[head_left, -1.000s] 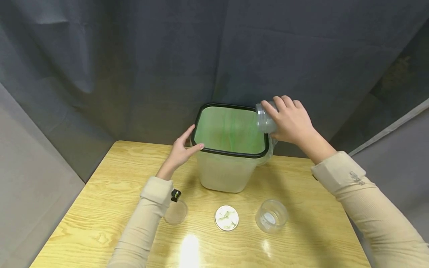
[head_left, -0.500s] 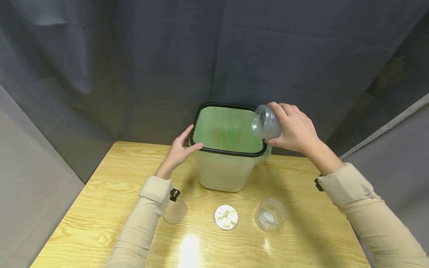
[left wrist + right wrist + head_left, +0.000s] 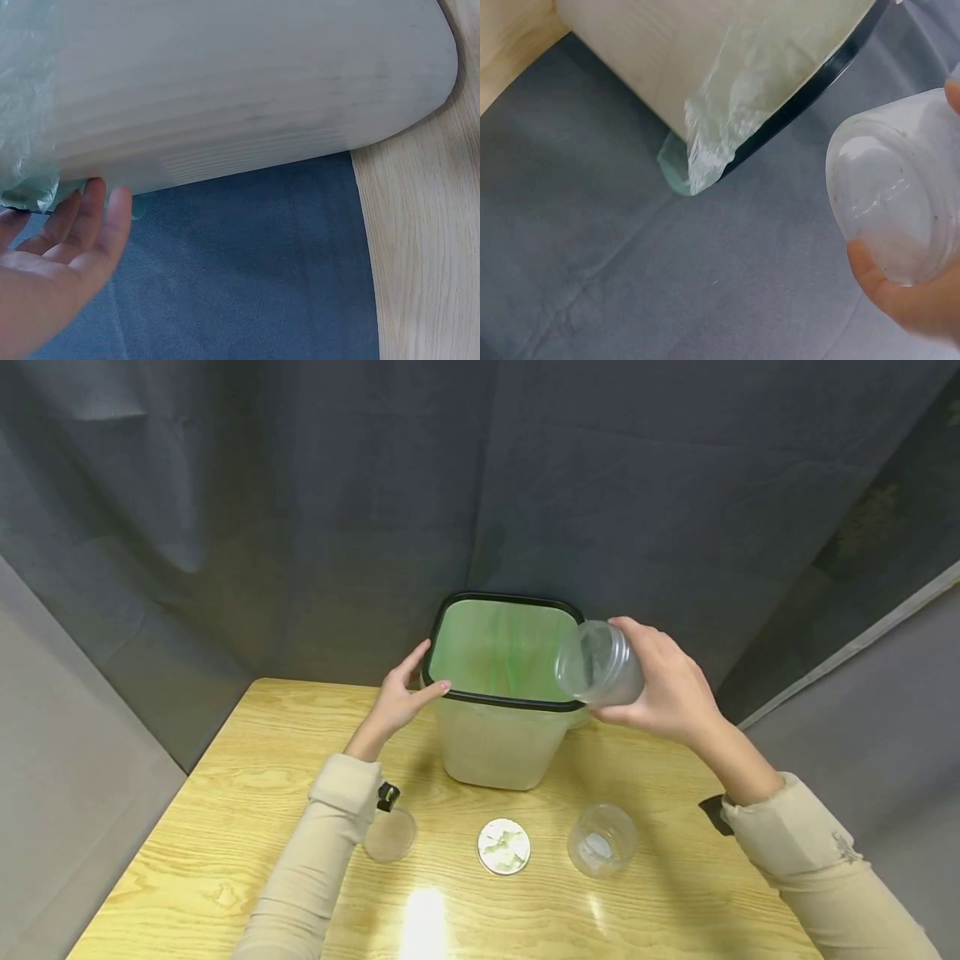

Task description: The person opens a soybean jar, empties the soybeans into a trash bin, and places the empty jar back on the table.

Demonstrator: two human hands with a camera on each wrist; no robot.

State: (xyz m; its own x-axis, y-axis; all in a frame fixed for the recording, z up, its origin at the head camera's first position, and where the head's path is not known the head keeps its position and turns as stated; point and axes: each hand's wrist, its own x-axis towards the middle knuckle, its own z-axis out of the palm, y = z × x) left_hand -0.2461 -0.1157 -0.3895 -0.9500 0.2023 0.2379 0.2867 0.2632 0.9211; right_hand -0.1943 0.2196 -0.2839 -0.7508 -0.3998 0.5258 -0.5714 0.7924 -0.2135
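Note:
A pale waste bin (image 3: 498,747) with a black rim and green bag liner (image 3: 498,647) stands at the table's back edge. My left hand (image 3: 393,702) rests spread round the bin's left front corner, thumb on the front rim and fingers along the side. In the left wrist view those fingers (image 3: 86,225) lie loosely against the bin's wall. A clear plastic jar (image 3: 600,664) is tilted over the bin's right rim, gripped by my right hand (image 3: 667,685) between thumb and fingers. The right wrist view shows the jar's round end (image 3: 889,206) beside the bin.
Along the table (image 3: 225,827) in front of the bin lie a clear flat disc (image 3: 390,835), a round white disc with greenish marks (image 3: 504,847) and a clear open jar (image 3: 602,841). Loose liner plastic (image 3: 720,135) hangs outside the rim. Dark curtain (image 3: 360,510) hangs behind.
My right hand has come nearer and lower along the bin's right rim, turning the jar as it moves. The left hand stays at its corner.

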